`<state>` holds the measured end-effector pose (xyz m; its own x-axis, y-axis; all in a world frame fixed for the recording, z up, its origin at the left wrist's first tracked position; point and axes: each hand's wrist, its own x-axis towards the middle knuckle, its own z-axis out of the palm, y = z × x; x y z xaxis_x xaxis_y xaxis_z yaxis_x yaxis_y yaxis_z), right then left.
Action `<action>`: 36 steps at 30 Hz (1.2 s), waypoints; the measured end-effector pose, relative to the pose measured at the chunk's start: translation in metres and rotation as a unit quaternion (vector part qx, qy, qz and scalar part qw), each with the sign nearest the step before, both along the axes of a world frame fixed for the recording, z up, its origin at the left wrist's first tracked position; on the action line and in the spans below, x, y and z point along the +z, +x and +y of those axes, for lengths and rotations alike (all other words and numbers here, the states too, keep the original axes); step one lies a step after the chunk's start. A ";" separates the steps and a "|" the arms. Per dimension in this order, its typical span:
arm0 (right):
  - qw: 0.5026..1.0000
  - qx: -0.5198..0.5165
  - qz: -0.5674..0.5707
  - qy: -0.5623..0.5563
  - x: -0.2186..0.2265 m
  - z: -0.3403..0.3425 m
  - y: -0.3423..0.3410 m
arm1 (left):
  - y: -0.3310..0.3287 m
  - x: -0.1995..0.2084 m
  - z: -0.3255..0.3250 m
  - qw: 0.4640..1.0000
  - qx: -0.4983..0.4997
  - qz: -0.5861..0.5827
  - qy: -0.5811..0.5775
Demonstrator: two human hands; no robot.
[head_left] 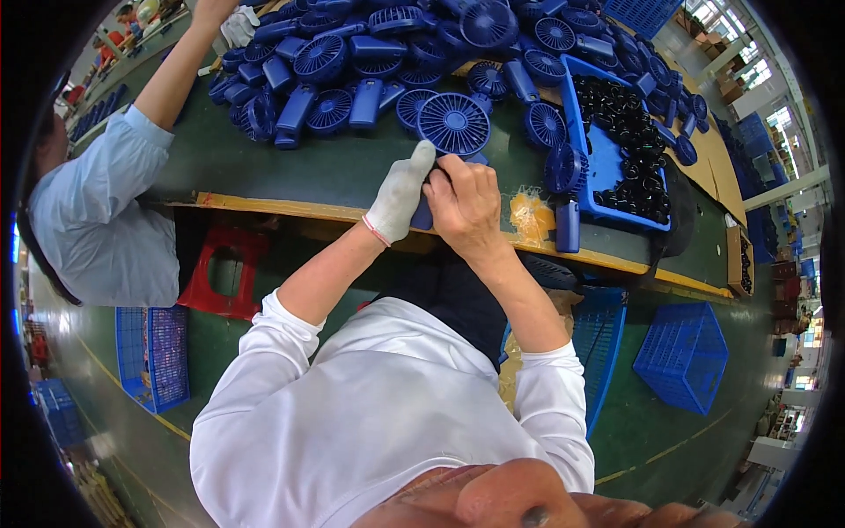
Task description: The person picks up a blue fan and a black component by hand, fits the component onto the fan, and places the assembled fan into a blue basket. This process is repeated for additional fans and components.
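Note:
A dark blue handheld fan [453, 123] is held upright over the near edge of the bench, its round grille away from me. My left hand [399, 194], in a white knitted glove, is closed around its handle with the thumb up beside the grille. My bare right hand [466, 204] is closed with bent fingers pressed at the fan's neck. A small dark bit shows between the two hands; the fingers hide what it is. Part of the blue handle shows below the left hand.
Many blue fans [330, 57] lie heaped across the far bench [238, 172]. At right a blue tray [607, 209] holds black ring-like parts [616, 110]. A co-worker's arm [167, 92] reaches in from the left. A red stool [204, 275] and a blue crate [682, 356] stand below.

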<state>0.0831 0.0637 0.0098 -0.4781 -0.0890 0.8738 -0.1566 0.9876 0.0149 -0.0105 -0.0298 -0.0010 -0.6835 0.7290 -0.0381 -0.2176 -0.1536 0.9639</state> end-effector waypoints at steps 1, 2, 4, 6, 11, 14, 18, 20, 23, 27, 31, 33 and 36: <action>1.000 0.002 -0.001 -0.003 -0.003 -0.001 0.001 | 0.006 0.008 0.001 0.998 0.001 -0.058 -0.005; 0.997 0.021 0.003 -0.080 -0.007 -0.002 0.003 | 0.006 0.005 0.000 0.999 -0.004 -0.029 -0.012; 0.972 0.041 0.001 -0.232 -0.010 -0.006 0.011 | 0.002 0.003 -0.004 1.000 -0.027 -0.005 -0.011; 0.947 -0.002 0.004 -0.320 -0.020 -0.001 0.024 | 0.000 0.002 -0.005 0.998 -0.036 0.013 -0.041; 0.766 0.131 -0.103 -0.620 -0.047 0.012 0.021 | 0.007 -0.003 0.006 0.984 -0.068 0.121 -0.113; 0.673 0.171 -0.155 -0.703 -0.058 0.023 0.022 | 0.019 0.000 0.014 0.986 -0.090 0.096 -0.102; 0.607 0.156 -0.138 -0.767 -0.053 0.034 0.017 | 0.020 -0.011 0.025 0.980 -0.143 0.135 -0.009; 0.613 0.152 -0.118 -0.766 -0.048 0.032 0.016 | 0.021 -0.015 0.027 0.984 -0.114 0.131 -0.031; 0.658 0.118 -0.140 -0.730 -0.038 0.030 0.020 | 0.027 -0.022 0.032 0.986 -0.042 0.149 -0.067; 0.779 0.076 -0.083 -0.617 -0.030 0.027 0.024 | 0.036 -0.024 0.037 0.981 0.014 0.186 -0.056; 0.780 0.118 -0.045 -0.613 -0.029 0.031 0.039 | 0.046 -0.002 0.035 0.979 -0.021 0.199 -0.049; 0.748 0.158 -0.061 -0.642 -0.030 0.039 0.048 | 0.051 0.006 0.041 0.995 -0.066 0.064 -0.042; 0.743 0.210 -0.011 -0.635 -0.024 0.036 0.047 | 0.045 0.011 0.038 0.993 -0.032 0.113 -0.016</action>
<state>0.1305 0.1001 -0.0144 -0.6562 0.6564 0.3723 -0.4412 0.0665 -0.8949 0.0348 0.0083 0.0101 -0.6297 0.7721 0.0864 -0.0043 -0.1147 0.9934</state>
